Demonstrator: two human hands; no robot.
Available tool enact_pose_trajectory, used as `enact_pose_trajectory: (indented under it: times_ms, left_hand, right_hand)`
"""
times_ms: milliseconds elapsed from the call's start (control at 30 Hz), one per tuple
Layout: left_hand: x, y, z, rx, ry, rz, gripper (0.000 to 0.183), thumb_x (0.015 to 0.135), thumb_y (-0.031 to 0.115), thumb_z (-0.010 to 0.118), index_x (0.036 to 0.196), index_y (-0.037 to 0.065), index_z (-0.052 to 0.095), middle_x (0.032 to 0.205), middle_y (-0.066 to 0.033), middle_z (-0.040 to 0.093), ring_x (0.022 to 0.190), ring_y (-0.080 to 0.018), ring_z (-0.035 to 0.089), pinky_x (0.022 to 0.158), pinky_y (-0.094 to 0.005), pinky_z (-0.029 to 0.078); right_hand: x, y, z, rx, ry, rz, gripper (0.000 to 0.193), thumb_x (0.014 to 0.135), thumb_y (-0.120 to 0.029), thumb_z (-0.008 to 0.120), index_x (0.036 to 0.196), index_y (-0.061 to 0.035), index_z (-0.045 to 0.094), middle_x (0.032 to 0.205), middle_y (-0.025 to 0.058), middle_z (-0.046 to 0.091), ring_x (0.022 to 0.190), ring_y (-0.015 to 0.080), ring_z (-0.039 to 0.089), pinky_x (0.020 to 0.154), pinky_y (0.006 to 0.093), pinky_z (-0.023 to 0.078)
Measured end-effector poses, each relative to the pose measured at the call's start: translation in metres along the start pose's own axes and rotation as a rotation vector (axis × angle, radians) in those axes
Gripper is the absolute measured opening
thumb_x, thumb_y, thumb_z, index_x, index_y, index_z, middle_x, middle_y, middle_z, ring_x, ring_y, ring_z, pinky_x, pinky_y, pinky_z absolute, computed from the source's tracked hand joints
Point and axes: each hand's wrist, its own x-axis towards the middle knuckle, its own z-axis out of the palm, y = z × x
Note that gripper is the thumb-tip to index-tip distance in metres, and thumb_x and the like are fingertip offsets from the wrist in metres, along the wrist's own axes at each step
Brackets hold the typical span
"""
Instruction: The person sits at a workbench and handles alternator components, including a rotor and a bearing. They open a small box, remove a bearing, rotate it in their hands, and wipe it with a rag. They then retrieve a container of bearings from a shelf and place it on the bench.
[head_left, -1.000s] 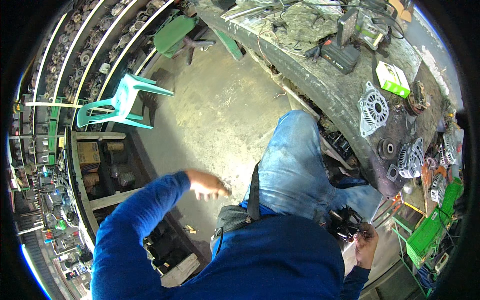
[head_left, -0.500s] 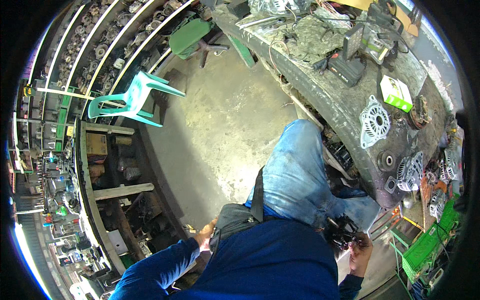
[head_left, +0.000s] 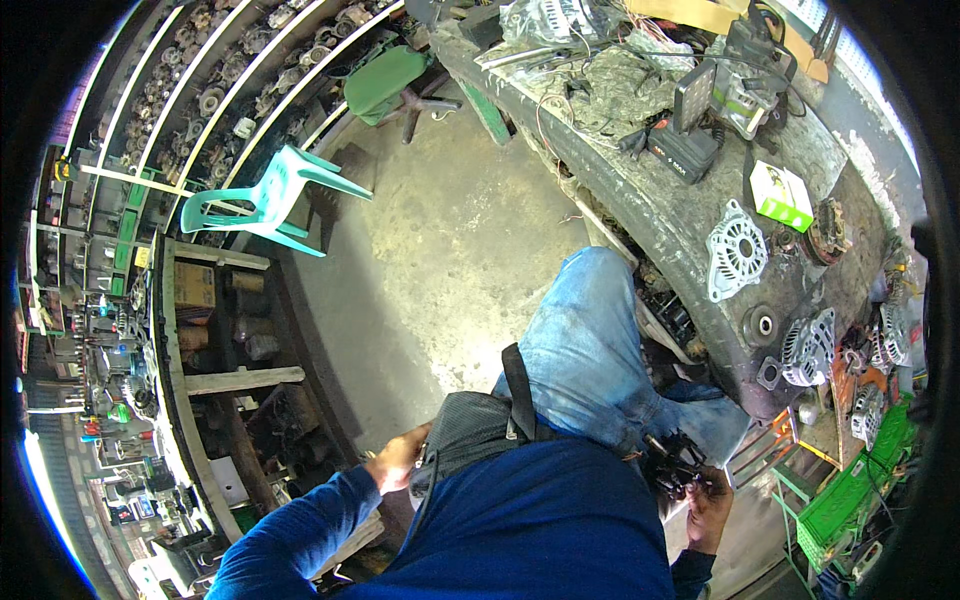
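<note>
At my right side, my right hand (head_left: 708, 508) is closed around a dark, greasy metal part (head_left: 675, 465) with a short rod sticking out of it. The part is close against my jeans (head_left: 590, 350), and its exact kind cannot be made out. My left hand (head_left: 396, 460) is at the side of a black waist bag (head_left: 465, 445), touching or very near it. The bag hides those fingertips, so whether they hold anything is unclear.
A workbench (head_left: 640, 235) on the right bears slotted silver alternator covers (head_left: 728, 262), a round pulley-like part (head_left: 760, 325), a green-white box (head_left: 782, 195) and a black power tool (head_left: 683, 150). A turquoise chair (head_left: 270, 205), a green seat (head_left: 385, 85) and parts shelves (head_left: 215, 100) stand left.
My left hand has shifted slightly outward along the bag. The view has tilted a little. My right hand keeps its grip on the dark metal part.
</note>
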Motion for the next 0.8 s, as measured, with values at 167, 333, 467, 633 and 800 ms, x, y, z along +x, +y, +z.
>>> enact_pose_trajectory:
  times_ms: [167,333,467,633,800]
  left_hand:
    - [-0.008,-0.017,-0.058,0.000,-0.584,0.006,0.085,0.089,-0.003,0.066,0.167,0.010,0.035,0.165,-0.0096,0.051,0.146,-0.0218,0.052,0.123,-0.0411,0.041]
    - [-0.001,-0.013,-0.067,0.503,-0.483,0.089,0.106,0.082,-0.009,0.083,0.170,0.011,0.028,0.171,-0.0091,0.042,0.153,-0.0227,0.044,0.128,-0.0413,0.034]
    - [0.003,-0.015,-0.057,0.288,-0.394,0.124,0.096,0.086,-0.010,0.071,0.170,0.006,0.028,0.165,-0.0115,0.051,0.146,-0.0231,0.053,0.123,-0.0390,0.041]
    - [0.016,-0.031,-0.053,0.257,-0.328,0.218,0.061,0.100,0.009,0.065,0.159,0.003,0.049,0.147,-0.0089,0.066,0.129,-0.0207,0.064,0.114,-0.0381,0.050]
    - [0.045,0.011,-0.062,0.372,-0.387,-0.041,0.064,0.096,0.010,0.066,0.158,0.006,0.050,0.140,-0.0062,0.070,0.122,-0.0204,0.068,0.108,-0.0409,0.053]
  right_hand:
    - [0.002,0.001,-0.004,-0.044,-0.016,0.003,0.035,0.090,-0.017,0.090,0.111,-0.0001,0.068,0.097,0.0028,0.066,0.079,0.0138,0.063,0.069,0.0304,0.056]
    - [0.004,0.001,-0.002,-0.008,-0.008,0.037,0.038,0.089,-0.019,0.091,0.112,0.0002,0.067,0.096,0.0034,0.066,0.078,0.0129,0.062,0.069,0.0291,0.056]
    - [0.002,-0.003,0.002,-0.041,0.001,0.030,0.041,0.088,-0.023,0.092,0.111,-0.0006,0.067,0.094,0.0030,0.066,0.078,0.0127,0.062,0.067,0.0293,0.056]
    - [0.002,-0.007,0.004,-0.046,-0.015,0.062,0.043,0.088,-0.027,0.092,0.112,-0.0022,0.066,0.096,0.0010,0.064,0.080,0.0121,0.061,0.068,0.0294,0.055]
    - [0.001,-0.005,0.004,-0.046,-0.007,0.057,0.041,0.088,-0.020,0.091,0.114,-0.0011,0.066,0.098,0.0024,0.064,0.082,0.0140,0.063,0.070,0.0312,0.057]
